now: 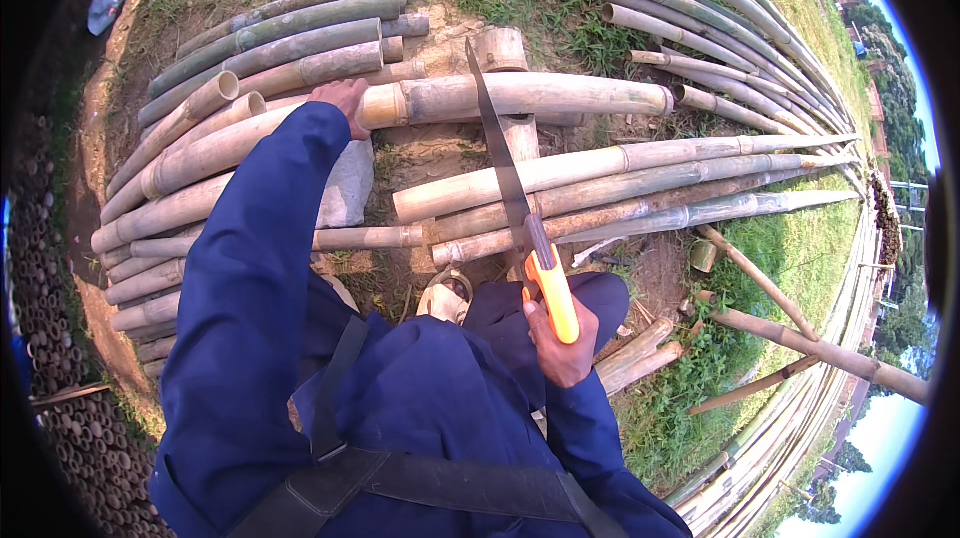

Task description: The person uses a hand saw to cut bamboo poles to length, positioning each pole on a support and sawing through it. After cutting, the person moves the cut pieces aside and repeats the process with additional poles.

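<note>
Right hand (562, 338) is wrapped tight around the orange handle of a hand saw (512, 188), blade raised and pointing away from the person. The blade tip lies over the thick bamboo pole (520, 95), which rests crosswise on a short upright bamboo stub (500, 48) and a grey stone block (347, 188). Left hand (340, 98) presses down on the near-left end of that pole, fingers curled over it. Just this side of the pole lie several split bamboo lengths (620, 183), side by side on bare earth. Left of the pole, a stack of whole bamboo culms (270, 38). Beyond the pole, further long poles (700, 8) on grass.
</note>
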### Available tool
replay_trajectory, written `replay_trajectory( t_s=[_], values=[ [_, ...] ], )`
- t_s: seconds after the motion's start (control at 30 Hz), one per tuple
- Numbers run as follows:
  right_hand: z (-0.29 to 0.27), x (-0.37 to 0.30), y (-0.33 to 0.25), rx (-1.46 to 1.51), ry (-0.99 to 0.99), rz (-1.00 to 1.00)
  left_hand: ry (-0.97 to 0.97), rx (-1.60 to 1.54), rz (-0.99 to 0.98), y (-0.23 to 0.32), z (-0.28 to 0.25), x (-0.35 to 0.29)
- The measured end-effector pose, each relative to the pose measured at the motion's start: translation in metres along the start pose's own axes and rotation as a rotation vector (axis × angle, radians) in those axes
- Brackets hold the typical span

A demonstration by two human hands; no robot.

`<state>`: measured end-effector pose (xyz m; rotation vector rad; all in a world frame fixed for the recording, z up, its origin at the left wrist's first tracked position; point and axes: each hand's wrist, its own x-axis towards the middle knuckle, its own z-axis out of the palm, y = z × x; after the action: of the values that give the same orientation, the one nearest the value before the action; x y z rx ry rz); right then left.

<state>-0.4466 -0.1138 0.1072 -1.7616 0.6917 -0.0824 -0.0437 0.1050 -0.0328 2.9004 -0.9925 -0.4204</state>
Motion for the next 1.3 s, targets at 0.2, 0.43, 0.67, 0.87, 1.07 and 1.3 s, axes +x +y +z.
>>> replay_trajectory(
  t_s=[0.2, 0.43, 0.67, 0.87, 1.07, 1.3],
  values=[
    [0.051, 0.122, 0.026, 0.039, 0.000, -0.112, -0.086, -0.024, -0.044, 0.005, -0.004, 0.014],
    [0.047, 0.096, 0.022, 0.049, -0.026, -0.051, -0.115, -0.076, -0.029, -0.007, -0.004, 0.015],
    [0.044, 0.115, 0.019, 0.021, 0.001, -0.043, -0.156, -0.065, -0.027, -0.002, -0.005, 0.020],
    [0.056, 0.145, 0.014, 0.089, -0.067, -0.144, -0.156, -0.082, -0.043, -0.006, -0.015, 0.009],
    [0.008, 0.028, -0.016, -0.035, -0.021, -0.011, -0.122, -0.076, -0.033, -0.011, 0.003, 0.014],
    [0.056, 0.154, 0.009, 0.079, -0.072, -0.112, -0.114, -0.068, -0.007, -0.005, -0.008, 0.014]
  ],
)
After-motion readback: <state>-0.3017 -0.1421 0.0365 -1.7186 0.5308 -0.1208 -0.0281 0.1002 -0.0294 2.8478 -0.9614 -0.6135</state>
